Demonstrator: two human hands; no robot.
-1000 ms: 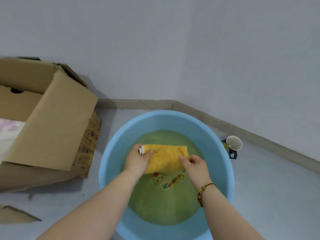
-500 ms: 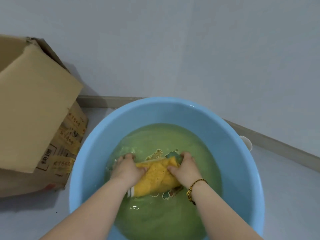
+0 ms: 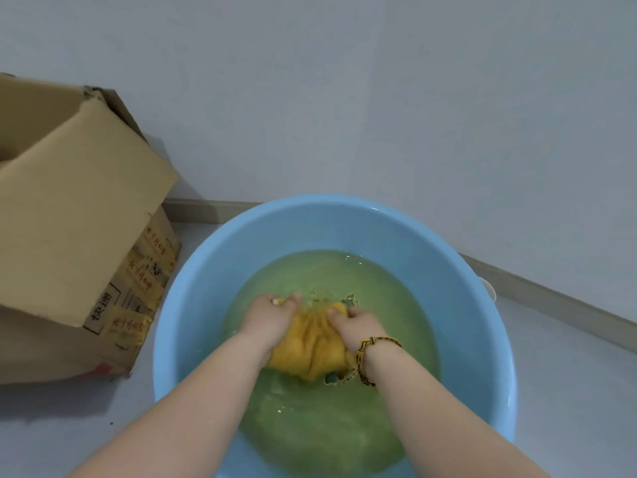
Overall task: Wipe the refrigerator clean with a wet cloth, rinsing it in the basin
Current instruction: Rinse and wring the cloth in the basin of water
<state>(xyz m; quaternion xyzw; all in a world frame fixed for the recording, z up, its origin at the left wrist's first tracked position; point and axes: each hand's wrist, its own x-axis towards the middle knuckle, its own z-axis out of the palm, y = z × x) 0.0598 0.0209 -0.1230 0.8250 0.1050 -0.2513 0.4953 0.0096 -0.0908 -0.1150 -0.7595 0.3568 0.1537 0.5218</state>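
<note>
A round light-blue basin (image 3: 348, 220) sits on the floor in a corner, holding greenish water. A yellow cloth (image 3: 315, 346) lies bunched up in the water at the basin's middle. My left hand (image 3: 270, 319) grips the cloth's left side, fingers curled into it. My right hand (image 3: 356, 324), with a braided bracelet at the wrist, grips the right side. Both hands are partly in the water and close together. No refrigerator is in view.
An open cardboard box (image 3: 79, 236) stands on the floor just left of the basin, one flap hanging over its side. Grey walls and a baseboard (image 3: 551, 301) run behind. A white cup's rim (image 3: 491, 288) peeks out behind the basin's right edge.
The cloth went from being held flat above the water to being pushed under and scrunched into a wad between both hands. The view has moved closer to the basin.
</note>
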